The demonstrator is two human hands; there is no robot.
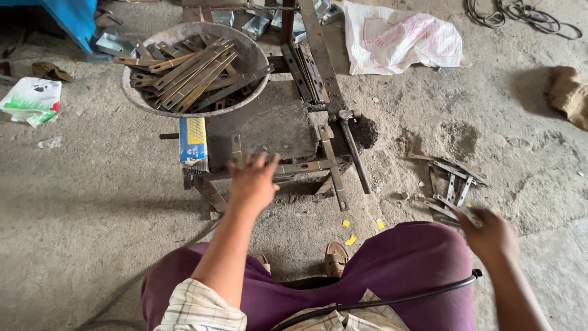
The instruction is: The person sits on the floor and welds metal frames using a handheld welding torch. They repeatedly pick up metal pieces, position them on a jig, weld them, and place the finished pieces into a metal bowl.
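We spread our left hand released over the metal frame, right hand grasping a metal strip beside it

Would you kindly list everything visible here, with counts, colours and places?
Metal basin: one, grey, upper left, filled with flat strips.
Flat metal strips: many, rusty grey, in the basin.
Strip pile: several, grey, on the floor at right.
Hammer: one, dark metal, lying by the low metal frame.
Metal frame: one, rusty, centre.
Box: one, blue and yellow, below the basin.
White sack: one, top right.
Cables: dark, top right corner.
Sandals: tan, between the knees.
Left hand: open, fingers spread above the frame.
Right hand: on a strip near the pile; blurred.
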